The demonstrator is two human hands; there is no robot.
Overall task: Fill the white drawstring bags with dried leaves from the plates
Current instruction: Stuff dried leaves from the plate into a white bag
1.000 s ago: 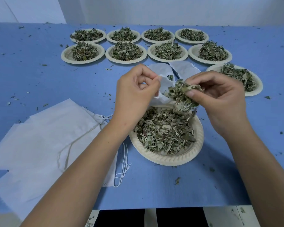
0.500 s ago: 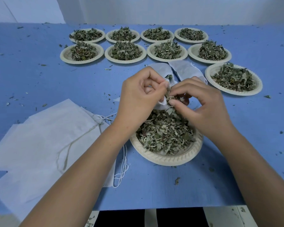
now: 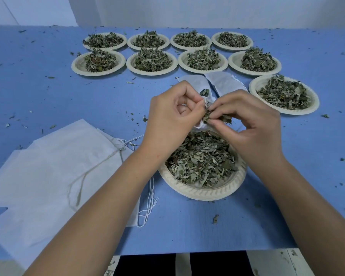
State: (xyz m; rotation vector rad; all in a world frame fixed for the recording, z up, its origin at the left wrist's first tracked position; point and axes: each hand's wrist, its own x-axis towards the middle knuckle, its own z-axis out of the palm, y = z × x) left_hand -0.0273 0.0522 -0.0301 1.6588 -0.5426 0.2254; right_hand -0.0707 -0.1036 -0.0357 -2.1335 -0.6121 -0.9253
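Pinching white drawstring bag (image 3: 194, 85): left hand (image 3: 167, 119) grip | right hand (image 3: 251, 124) grip pinches dried leaves (image 3: 217, 118) at bag mouth | above plate (image 3: 203, 193)

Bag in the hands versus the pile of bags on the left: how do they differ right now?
The held bag has its mouth pinched up by the left hand, while the right hand pinches leaves at it; the pile of bags lies flat on the table, untouched. The held bag shows leaves inside; the pile of bags looks flat and empty. Both are white cloth.
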